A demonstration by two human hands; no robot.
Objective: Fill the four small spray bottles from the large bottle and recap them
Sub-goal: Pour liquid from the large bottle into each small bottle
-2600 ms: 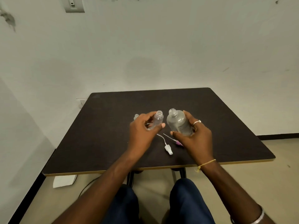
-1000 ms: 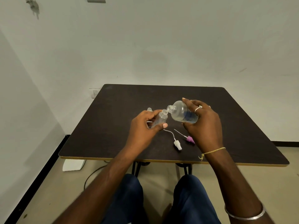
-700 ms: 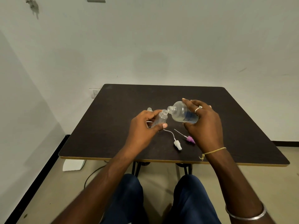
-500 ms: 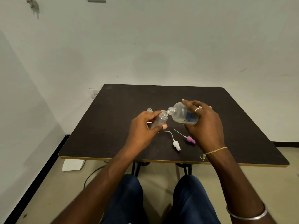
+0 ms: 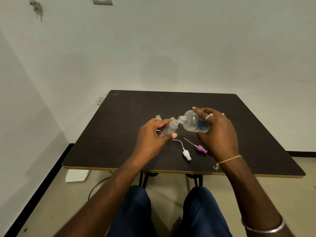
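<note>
My right hand (image 5: pixel 218 134) grips the large clear bottle (image 5: pixel 192 120), tipped on its side with its open mouth at the neck of a small spray bottle (image 5: pixel 169 128). My left hand (image 5: pixel 152 136) holds that small bottle, tilted, above the dark table (image 5: pixel 119 134). Two more small open bottles (image 5: pixel 158 117) stand just behind my left hand, partly hidden. A white spray cap (image 5: pixel 186 154) with its tube and a purple spray cap (image 5: pixel 201 149) with its tube lie on the table between my hands.
The table's front edge (image 5: pixel 171 171) runs just above my knees. White walls stand close behind and to the left. A white block (image 5: pixel 77 175) and a cable lie on the floor under the table's left side.
Since 2.6 s ago my right hand has tipped the large bottle from upright onto its side, mouth against the small bottle's neck. Over the last second both hands have held nearly still.
</note>
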